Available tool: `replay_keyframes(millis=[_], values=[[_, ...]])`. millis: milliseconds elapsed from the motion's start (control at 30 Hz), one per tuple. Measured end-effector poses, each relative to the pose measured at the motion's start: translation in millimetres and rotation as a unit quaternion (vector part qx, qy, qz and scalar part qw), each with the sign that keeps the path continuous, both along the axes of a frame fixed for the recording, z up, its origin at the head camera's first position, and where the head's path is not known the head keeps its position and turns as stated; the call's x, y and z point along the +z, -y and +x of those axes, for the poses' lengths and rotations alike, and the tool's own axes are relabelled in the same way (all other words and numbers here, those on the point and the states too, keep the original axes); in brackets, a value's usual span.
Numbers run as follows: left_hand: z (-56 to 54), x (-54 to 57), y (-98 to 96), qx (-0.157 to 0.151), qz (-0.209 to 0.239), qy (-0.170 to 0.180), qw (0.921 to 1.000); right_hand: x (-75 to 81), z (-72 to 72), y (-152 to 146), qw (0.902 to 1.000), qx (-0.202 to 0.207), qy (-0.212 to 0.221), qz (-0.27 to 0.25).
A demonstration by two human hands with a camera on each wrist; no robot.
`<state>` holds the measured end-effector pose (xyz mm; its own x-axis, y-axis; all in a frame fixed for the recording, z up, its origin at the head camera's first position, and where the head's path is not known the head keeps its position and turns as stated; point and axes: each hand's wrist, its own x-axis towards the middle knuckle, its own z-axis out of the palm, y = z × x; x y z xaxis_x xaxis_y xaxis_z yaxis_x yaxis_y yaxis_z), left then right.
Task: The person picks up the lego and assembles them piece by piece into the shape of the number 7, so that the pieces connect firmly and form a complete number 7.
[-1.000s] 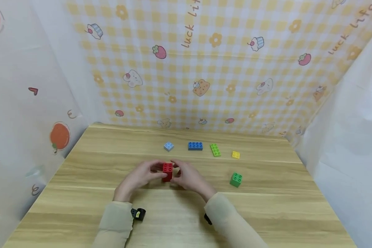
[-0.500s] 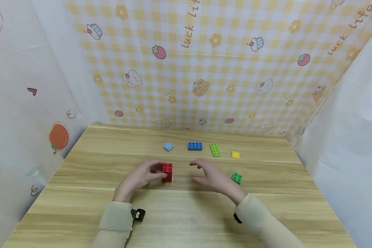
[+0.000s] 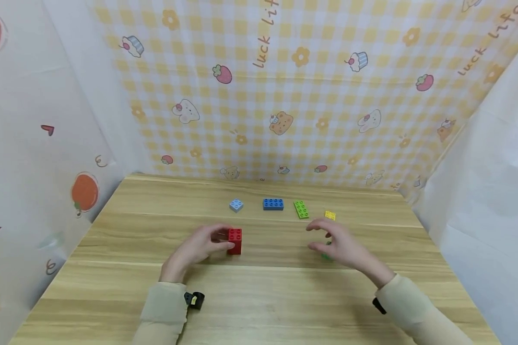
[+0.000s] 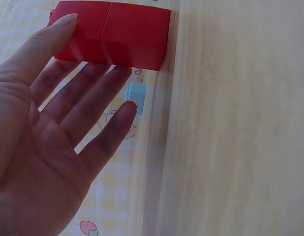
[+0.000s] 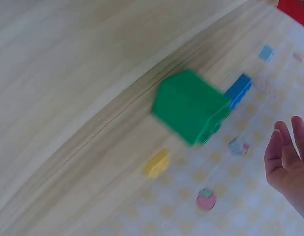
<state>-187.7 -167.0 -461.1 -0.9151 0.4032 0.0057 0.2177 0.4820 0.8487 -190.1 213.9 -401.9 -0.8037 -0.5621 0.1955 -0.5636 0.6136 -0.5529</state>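
Thumb and fingers of my left hand [image 3: 198,247] hold a stack of two red building bricks [image 3: 235,248] upright on the wooden table. The left wrist view shows the seam between the two bricks, with the thumb on one side and fingertips at the other. My right hand [image 3: 347,247] hovers over the right part of the table, fingers spread apart from the thumb, holding nothing. Beneath it stands a green brick [image 5: 186,108], mostly covered by the hand in the head view. Just behind the right hand lies a small yellow brick [image 3: 330,215].
Along the back of the table [image 3: 250,302] lie a light blue brick [image 3: 236,205], a blue brick [image 3: 273,205] and a flat lime green brick [image 3: 301,209]. A checked cloth [image 3: 250,100] hangs behind, with white cloth on both sides.
My right hand has left the red bricks and moved right, to above the green brick. The left hand stays at the red bricks.
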Motion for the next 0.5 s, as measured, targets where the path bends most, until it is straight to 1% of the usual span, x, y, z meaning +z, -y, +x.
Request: replay_keyframes(millis=[100,233,333,500], values=[[-0.5,0.1,-0.7,0.002,-0.001,0.003,1.0000,1.4,-2.4,-17.4,0.9999,-0.014,-0.007,0.005],[0.0,-0.5,-1.4,0.011,-0.007,0.002,0.9999,2.9,-4.4,-37.7,0.9992,-0.036,0.001,0.019],[0.4,-1.0,-1.5,0.013,-0.008,0.006,0.9999,0.9,-4.2,-50.1,0.9981,-0.054,0.025,0.018],[-0.3,-1.0,-1.1,0.005,-0.002,0.007,1.0000,-11.1,-3.1,-64.7,0.9938,-0.073,0.083,-0.012]])
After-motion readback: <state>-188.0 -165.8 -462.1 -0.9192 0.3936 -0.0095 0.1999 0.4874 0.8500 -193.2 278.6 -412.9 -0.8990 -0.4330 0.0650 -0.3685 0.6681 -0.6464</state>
